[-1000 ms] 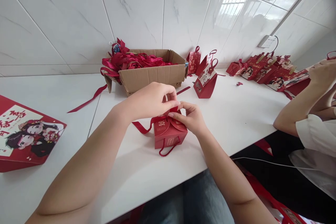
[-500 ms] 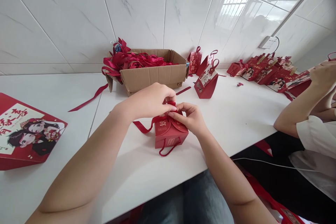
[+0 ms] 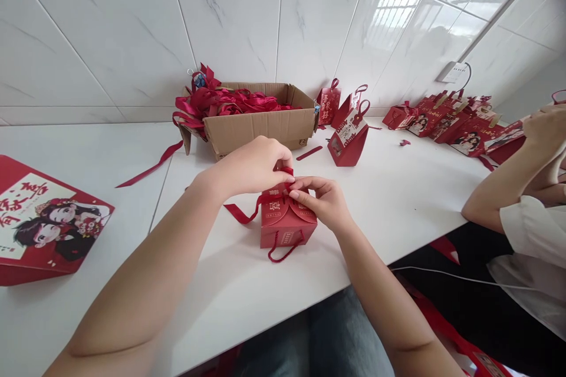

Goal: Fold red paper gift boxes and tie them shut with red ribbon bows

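Note:
A small red gift box (image 3: 283,225) with a cord handle stands on the white table (image 3: 389,200) in front of me. My left hand (image 3: 254,166) is closed above the box top, pinching a red ribbon (image 3: 241,214) that trails off to the left. My right hand (image 3: 322,200) is closed too, its fingertips pinching the ribbon at the box top beside the left hand. The knot area between the fingers is mostly hidden.
An open cardboard box (image 3: 260,123) full of red ribbons sits behind. Red gift boxes (image 3: 349,135) stand at the back, more (image 3: 446,121) to the right. A flat red printed box (image 3: 42,224) lies at the left. Another person's arm (image 3: 508,171) works at the right.
Both hands stay at the box top with small finger movements; my right thumb and fingers have shifted slightly on the ribbon. The box has not moved.

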Demonstrator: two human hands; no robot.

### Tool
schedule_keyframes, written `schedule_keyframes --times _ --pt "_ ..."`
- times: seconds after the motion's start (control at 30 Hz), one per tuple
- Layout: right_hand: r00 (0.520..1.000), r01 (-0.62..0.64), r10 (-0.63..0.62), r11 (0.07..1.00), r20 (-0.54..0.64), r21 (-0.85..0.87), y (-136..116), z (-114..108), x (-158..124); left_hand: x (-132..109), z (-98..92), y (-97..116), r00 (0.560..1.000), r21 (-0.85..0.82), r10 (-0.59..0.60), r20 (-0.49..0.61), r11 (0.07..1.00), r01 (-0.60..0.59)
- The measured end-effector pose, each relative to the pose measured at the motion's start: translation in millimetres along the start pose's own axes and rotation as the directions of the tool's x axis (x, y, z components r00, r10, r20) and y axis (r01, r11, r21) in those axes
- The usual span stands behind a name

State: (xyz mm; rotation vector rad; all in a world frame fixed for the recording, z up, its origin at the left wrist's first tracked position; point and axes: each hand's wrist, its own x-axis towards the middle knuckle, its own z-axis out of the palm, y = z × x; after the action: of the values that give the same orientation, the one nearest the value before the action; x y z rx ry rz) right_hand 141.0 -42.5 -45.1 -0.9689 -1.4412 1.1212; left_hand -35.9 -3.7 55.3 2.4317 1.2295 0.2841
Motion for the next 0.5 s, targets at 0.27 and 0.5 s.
schedule_keyframes --times 0.27,0.5 --pt "0.999 -0.033 0.03 0.995 0.027 0.09 0.4 -0.4 2.4 -3.8 -1.4 7.1 1.0 -0.07 0.013 0.009 0.997 -0.012" --pt "1.0 0.003 -0.003 0.999 0.006 0.036 -2.3 0.4 1.5 -7.7 -6.1 5.2 0.99 0.003 -0.047 0.133 0.999 0.047"
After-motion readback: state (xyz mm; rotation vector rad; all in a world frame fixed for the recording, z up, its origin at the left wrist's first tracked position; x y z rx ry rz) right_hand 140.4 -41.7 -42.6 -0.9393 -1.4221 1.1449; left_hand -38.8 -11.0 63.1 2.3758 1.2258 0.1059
